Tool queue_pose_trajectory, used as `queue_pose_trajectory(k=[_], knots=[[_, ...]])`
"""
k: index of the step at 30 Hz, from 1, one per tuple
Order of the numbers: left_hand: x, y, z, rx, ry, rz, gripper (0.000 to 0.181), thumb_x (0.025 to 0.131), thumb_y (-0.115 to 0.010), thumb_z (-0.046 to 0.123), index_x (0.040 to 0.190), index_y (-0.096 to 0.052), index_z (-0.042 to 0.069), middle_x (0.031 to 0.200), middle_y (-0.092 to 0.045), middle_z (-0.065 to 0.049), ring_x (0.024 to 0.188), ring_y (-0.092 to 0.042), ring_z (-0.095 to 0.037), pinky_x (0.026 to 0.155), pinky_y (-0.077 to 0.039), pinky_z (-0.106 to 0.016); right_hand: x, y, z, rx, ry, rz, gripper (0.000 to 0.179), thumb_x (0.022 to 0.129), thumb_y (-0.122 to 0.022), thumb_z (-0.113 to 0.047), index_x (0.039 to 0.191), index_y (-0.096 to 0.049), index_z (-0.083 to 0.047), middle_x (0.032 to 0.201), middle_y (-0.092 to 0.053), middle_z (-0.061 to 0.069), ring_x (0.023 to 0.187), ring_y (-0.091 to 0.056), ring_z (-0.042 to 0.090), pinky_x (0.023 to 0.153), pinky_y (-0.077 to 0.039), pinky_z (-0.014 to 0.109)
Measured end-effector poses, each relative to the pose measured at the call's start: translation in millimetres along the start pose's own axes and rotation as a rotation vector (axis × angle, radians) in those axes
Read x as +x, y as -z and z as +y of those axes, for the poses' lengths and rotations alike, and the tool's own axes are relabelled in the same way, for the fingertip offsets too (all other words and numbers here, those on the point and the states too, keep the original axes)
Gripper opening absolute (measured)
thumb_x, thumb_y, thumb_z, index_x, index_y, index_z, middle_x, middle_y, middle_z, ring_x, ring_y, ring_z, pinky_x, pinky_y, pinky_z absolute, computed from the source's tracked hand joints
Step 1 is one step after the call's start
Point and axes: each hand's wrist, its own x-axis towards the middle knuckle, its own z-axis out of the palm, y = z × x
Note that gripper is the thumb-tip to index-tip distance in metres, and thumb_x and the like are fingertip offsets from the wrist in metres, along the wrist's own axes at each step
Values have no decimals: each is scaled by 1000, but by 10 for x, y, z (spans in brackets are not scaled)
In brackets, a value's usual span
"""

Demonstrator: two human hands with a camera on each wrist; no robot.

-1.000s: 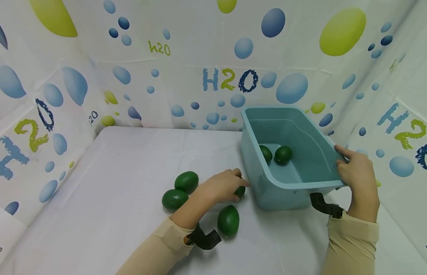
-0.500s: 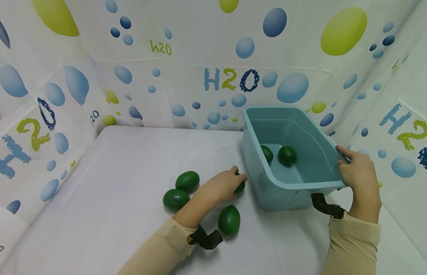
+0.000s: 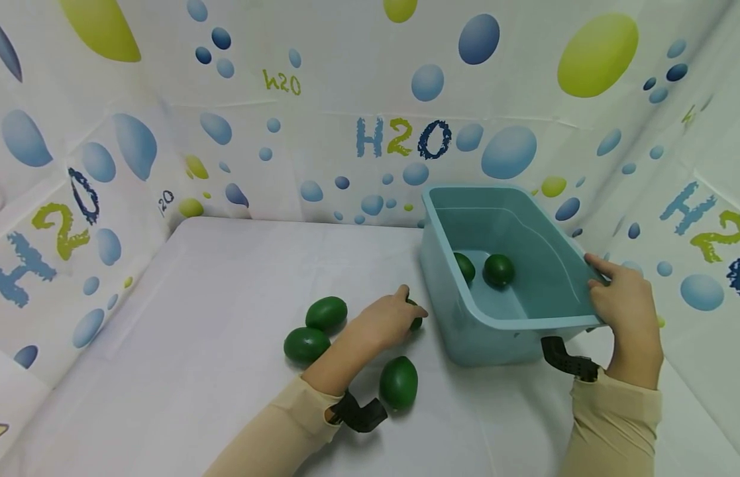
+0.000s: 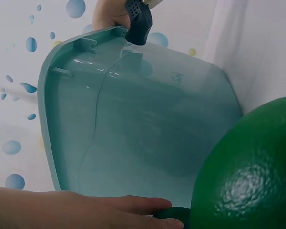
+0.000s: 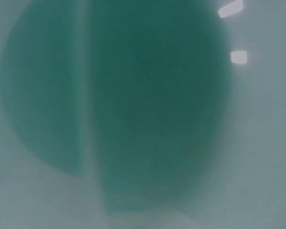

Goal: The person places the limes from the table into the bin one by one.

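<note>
Beside the bin, long axis pointing away, left hand holding fruit

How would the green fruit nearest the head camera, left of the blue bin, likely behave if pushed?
The green fruit would probably roll, since its sides are rounded, though its elongated shape may make it wobble. Its sheen suggests a smooth, perhaps slightly slippery surface.

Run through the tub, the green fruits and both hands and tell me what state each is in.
Tub, open, no lid on
Fruits inside, two visible, one partly hidden by the wall
Loose fruits, lying on the table
Held fruit, mostly hidden
Left hand, holding that fruit beside the tub
Right hand, gripping the tub
</note>
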Motion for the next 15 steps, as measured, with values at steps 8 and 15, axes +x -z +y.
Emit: queue_pose_trajectory(k=[8,15], knots=[[2,-2,-30,-78,41,-21,37,96,-55,15,131,-58,28,144,-39,-14,99,-63,-28,81,-55,-37,7,7,6,-11,2,-1,53,95,-36,-4,147,-29,-6,137,-35,41,111,-47,62,82,-46,67],[8,11,-32,-89,58,-19,38,95,-56,11,130,-57,25,145,-37,-17,92,-64,-29,73,-54,-36,2,5,17,-3,5,-2,53,94,-35,-4,147,-29,-7,136,-36,41,110,-47,61,82,-47,66]])
